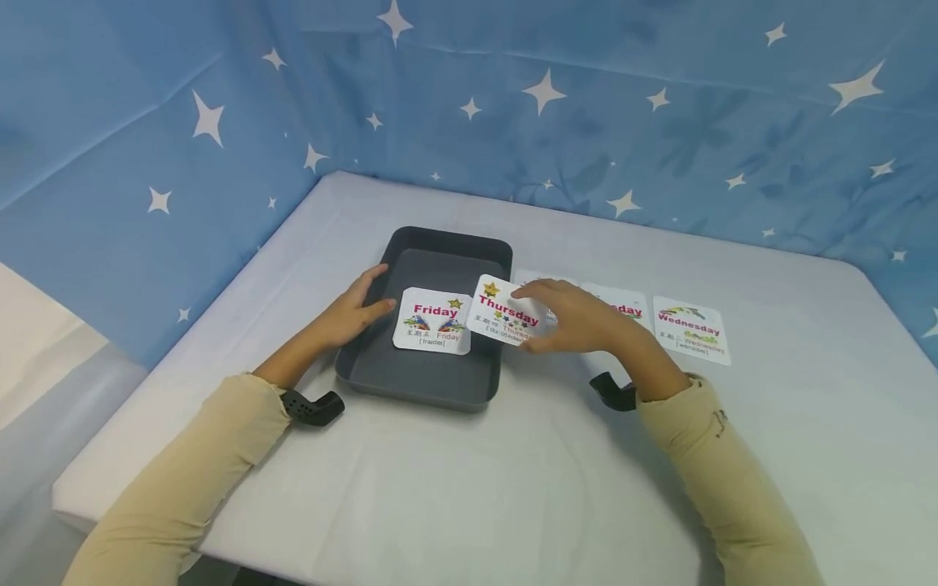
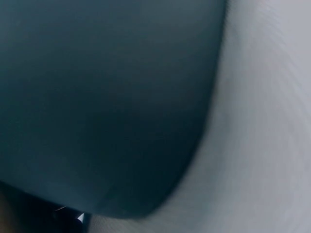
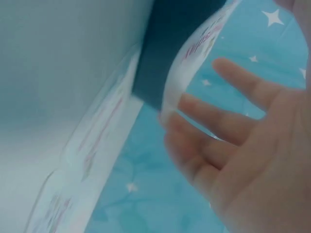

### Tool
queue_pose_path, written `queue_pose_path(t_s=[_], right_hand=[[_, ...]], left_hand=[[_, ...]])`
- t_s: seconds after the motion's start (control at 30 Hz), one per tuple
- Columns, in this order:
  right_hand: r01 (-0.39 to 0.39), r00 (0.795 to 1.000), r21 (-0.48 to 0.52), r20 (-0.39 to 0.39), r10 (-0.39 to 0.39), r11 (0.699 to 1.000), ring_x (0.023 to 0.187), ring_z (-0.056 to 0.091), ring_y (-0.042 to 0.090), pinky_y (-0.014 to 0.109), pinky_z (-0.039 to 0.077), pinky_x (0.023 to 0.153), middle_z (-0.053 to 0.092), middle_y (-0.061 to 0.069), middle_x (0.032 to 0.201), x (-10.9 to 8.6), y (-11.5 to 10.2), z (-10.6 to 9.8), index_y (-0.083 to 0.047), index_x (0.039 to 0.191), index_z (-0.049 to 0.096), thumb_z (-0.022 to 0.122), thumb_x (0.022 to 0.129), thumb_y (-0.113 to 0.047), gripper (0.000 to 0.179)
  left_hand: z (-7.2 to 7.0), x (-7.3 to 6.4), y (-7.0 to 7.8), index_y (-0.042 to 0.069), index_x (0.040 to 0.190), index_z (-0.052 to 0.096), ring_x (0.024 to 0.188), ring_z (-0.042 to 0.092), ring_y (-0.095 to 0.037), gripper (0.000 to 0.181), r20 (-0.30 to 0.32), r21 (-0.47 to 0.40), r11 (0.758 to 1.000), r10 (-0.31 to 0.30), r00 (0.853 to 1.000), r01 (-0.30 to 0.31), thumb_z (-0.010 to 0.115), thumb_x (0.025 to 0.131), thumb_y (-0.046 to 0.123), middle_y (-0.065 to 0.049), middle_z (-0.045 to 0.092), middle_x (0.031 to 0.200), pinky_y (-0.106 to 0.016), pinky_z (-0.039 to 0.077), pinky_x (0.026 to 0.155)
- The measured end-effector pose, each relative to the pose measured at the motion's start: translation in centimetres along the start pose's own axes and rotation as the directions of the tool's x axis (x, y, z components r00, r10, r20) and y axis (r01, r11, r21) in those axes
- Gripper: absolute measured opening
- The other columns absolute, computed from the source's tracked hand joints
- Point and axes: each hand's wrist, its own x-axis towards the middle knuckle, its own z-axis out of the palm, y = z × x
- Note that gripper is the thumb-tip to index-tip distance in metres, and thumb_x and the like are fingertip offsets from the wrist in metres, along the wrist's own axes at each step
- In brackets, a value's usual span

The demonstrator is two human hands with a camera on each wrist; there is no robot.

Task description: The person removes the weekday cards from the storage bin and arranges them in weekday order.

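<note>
The right hand (image 1: 579,313) holds the Thursday card (image 1: 506,311) by its right part, fingers at the far edge and thumb at the near edge. In the right wrist view the card bows under the fingertips. It is raised over the right rim of the tray (image 1: 432,381), tilted, its left edge overlapping the Friday card (image 1: 432,321) as seen from the head.

The Friday card lies face up inside the tray, right of its middle. The left hand (image 1: 344,317) is at the tray's left rim, thumb and forefinger spread apart, the thumb reaching over the inside. Its other fingers are hidden, so I cannot tell whether it clasps the rim; the left wrist view is blurred and dark.

Right of the tray is a row of cards: one mostly hidden (image 1: 524,277) behind the right hand, one ending in "sday" (image 1: 623,303), partly covered, and the Wednesday card (image 1: 692,330) farthest right. All are on a white table (image 1: 410,488). A blue curtain (image 1: 469,73) with white stars hangs at the far side.
</note>
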Motion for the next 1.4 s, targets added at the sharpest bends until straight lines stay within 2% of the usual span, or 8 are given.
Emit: queue_pose_path(t_s=[0.23,0.4,0.63,0.77,1.03,1.2,1.4], right_hand=[[-0.022,0.998,-0.042,0.060,0.024,0.999,0.121,0.043,0.029,0.049,0.039,0.098,0.044,0.011,0.136,-2.7,2.1,-0.2,-0.015,0.131,0.047,0.069,0.075,-0.037,0.064],[-0.004,0.998,-0.023,0.067,0.006,1.000,0.120,0.043,0.028,0.048,0.040,0.096,0.044,0.011,0.136,-3.5,2.6,-1.0,-0.013,0.128,0.049,0.070,0.075,-0.032,0.059],[-0.006,0.985,-0.003,0.173,0.006,1.000,0.126,0.039,0.028,0.048,0.034,0.103,0.044,0.010,0.136,-3.6,1.7,-0.9,-0.014,0.127,0.051,0.068,0.077,-0.031,0.056],[0.018,0.980,-0.019,0.200,-0.014,1.000,0.120,0.043,0.028,0.046,0.038,0.099,0.047,0.010,0.133,-3.7,1.1,-0.4,-0.014,0.125,0.052,0.069,0.076,-0.031,0.055],[-0.056,0.963,-0.077,0.260,0.074,0.995,0.118,0.044,0.026,0.045,0.040,0.096,0.046,0.008,0.134,-3.9,0.7,0.7,-0.018,0.125,0.053,0.071,0.074,-0.037,0.058],[-0.088,0.955,-0.112,0.271,0.116,0.990,0.118,0.044,0.029,0.048,0.040,0.097,0.043,0.010,0.136,-3.7,0.4,1.0,-0.019,0.126,0.053,0.072,0.072,-0.040,0.060],[-0.095,0.960,-0.169,0.246,0.136,0.981,0.113,0.046,0.029,0.047,0.043,0.092,0.042,0.010,0.136,-3.8,0.3,1.1,-0.022,0.126,0.052,0.074,0.070,-0.039,0.062]], left_hand=[[0.1,0.3,0.2,0.008,0.147,0.007,0.141,0.003,-0.035,0.068,-0.001,-0.001,1.000,-0.008,1.000,0.008,0.045,0.095,0.029,-0.018,0.004,0.153,-0.053,0.007,0.112],[-0.2,0.3,0.4,0.008,0.147,0.005,0.141,0.002,-0.035,0.069,0.010,0.006,1.000,-0.010,1.000,0.010,0.044,0.095,0.029,-0.018,0.003,0.153,-0.054,0.007,0.112],[-0.5,-0.1,0.1,0.010,0.148,0.003,0.141,0.001,-0.035,0.070,0.017,0.017,1.000,-0.017,1.000,0.017,0.044,0.095,0.030,-0.017,0.001,0.153,-0.055,0.006,0.112],[-0.3,0.1,0.1,0.010,0.148,0.003,0.141,0.001,-0.035,0.069,0.015,0.002,1.000,-0.012,1.000,0.012,0.044,0.095,0.030,-0.016,0.001,0.153,-0.054,0.005,0.112],[0.1,0.1,0.0,0.009,0.147,0.004,0.141,0.001,-0.035,0.069,0.024,-0.004,1.000,-0.019,1.000,0.020,0.044,0.095,0.030,-0.017,0.002,0.153,-0.054,0.005,0.112],[0.0,0.0,0.0,0.011,0.148,0.004,0.141,0.001,-0.036,0.069,0.022,0.008,1.000,-0.025,0.999,0.025,0.043,0.095,0.030,-0.018,0.001,0.153,-0.055,0.005,0.112],[-0.1,0.2,0.1,0.010,0.148,0.004,0.141,0.002,-0.036,0.070,0.017,0.008,1.000,-0.018,1.000,0.018,0.044,0.094,0.031,-0.017,0.002,0.153,-0.054,0.006,0.112]])
